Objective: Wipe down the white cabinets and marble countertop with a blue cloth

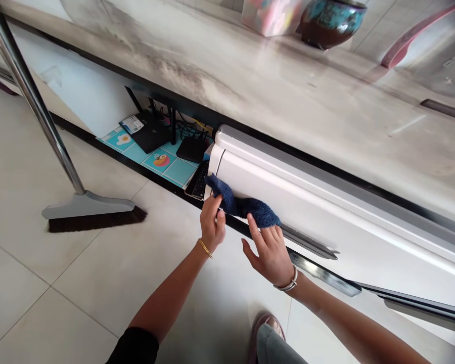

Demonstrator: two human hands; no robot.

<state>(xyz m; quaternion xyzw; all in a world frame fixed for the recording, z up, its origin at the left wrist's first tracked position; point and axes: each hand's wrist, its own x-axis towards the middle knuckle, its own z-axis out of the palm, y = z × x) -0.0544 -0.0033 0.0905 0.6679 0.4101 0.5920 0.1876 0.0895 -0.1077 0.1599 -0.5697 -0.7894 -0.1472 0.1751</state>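
A dark blue cloth lies bunched along the front of a white drawer. My left hand, with a gold bangle at the wrist, is closed at the cloth's left end, fingers curled and thumb bent. At its right end my right hand, wearing a silver bangle, has its fingers against the cloth's lower edge; the thumb stands apart. Part of those fingertips is hidden by the cloth. Below the cloth, a dark grey handle strip runs along the drawer.
Left of the drawer, an open compartment holds a black router, a small black box, cables and a black keypad device. A broom stands on the tiled floor. A glazed pot sits on the marbled top.
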